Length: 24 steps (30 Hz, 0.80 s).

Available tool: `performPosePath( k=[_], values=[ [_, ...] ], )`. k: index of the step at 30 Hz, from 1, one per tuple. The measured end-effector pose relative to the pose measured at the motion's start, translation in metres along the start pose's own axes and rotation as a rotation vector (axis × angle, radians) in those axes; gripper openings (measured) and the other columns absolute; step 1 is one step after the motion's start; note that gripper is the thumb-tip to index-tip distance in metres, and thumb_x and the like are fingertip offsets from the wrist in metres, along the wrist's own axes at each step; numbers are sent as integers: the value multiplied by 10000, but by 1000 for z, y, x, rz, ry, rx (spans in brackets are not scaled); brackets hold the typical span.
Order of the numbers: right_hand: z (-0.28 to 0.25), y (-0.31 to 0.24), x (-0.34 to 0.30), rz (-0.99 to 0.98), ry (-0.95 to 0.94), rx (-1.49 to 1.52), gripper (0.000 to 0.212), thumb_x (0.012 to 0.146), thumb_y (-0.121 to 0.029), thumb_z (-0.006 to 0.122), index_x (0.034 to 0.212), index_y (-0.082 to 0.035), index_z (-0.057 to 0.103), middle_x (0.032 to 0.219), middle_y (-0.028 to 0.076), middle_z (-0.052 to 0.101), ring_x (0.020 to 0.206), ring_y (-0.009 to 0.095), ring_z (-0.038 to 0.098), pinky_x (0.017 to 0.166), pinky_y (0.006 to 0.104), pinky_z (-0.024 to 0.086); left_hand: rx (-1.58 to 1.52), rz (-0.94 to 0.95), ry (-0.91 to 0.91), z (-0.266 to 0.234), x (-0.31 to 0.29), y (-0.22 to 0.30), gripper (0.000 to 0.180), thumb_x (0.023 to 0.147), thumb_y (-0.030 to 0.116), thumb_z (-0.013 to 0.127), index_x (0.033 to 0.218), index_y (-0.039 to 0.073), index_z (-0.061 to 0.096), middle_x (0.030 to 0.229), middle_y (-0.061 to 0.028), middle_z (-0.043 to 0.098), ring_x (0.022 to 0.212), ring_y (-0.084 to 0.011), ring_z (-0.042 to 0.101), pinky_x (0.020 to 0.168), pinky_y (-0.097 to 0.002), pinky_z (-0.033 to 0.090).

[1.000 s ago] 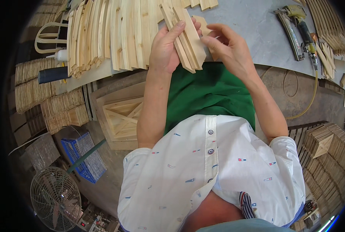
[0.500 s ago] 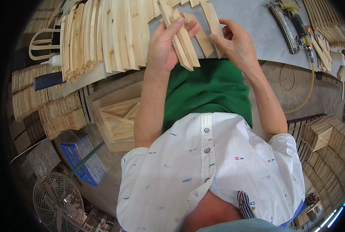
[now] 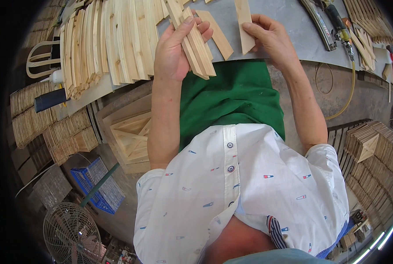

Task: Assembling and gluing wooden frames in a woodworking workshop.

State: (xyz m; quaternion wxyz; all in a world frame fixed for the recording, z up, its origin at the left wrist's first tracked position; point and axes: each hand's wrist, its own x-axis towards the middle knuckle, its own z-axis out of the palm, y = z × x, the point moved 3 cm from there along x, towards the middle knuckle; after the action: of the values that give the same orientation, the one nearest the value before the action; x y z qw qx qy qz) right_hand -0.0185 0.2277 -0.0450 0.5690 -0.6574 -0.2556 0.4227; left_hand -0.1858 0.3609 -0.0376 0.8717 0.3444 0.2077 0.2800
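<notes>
Several pale wooden strips (image 3: 197,52) lie in my left hand (image 3: 173,50), thumb across their top, fingers curled round the far side. Their near ends are cut at an angle. My right hand (image 3: 273,39) pinches one flat wooden slat (image 3: 244,26) between thumb and fingers, held up on end over the table's near edge. Between the two hands, another angle-cut slat (image 3: 216,35) rests on the grey tabletop (image 3: 289,26).
Long wooden strips (image 3: 126,39) are stacked at the table's left. A nail gun (image 3: 337,24) with a yellow hose (image 3: 352,97) lies at the right. A fan (image 3: 71,231) and a blue crate (image 3: 97,185) stand on the floor to the left, stacked wooden frames (image 3: 374,163) to the right.
My right hand has brought its slat slightly up and turned it more upright, farther from the slat on the table. My left hand and its strips have shifted left in view.
</notes>
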Motion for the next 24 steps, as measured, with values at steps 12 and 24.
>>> performPosePath(
  k=[12,24],
  values=[
    [-36,-44,-14,-315,-57,-246,239,919,-141,596,1124,-45,675,952,14,664,867,86,593,763,212,455,-5,15,9,-7,-11,12,283,965,149,561,1194,-2,491,1005,-80,589,976,-194,626,888,-360,561],
    [-9,-3,0,-188,51,-393,331,894,-160,654,1197,-29,618,901,39,666,815,108,609,738,256,501,1,11,32,-12,-15,10,323,991,148,508,1255,-33,474,1041,-101,601,998,-209,629,931,-368,544]
  ],
)
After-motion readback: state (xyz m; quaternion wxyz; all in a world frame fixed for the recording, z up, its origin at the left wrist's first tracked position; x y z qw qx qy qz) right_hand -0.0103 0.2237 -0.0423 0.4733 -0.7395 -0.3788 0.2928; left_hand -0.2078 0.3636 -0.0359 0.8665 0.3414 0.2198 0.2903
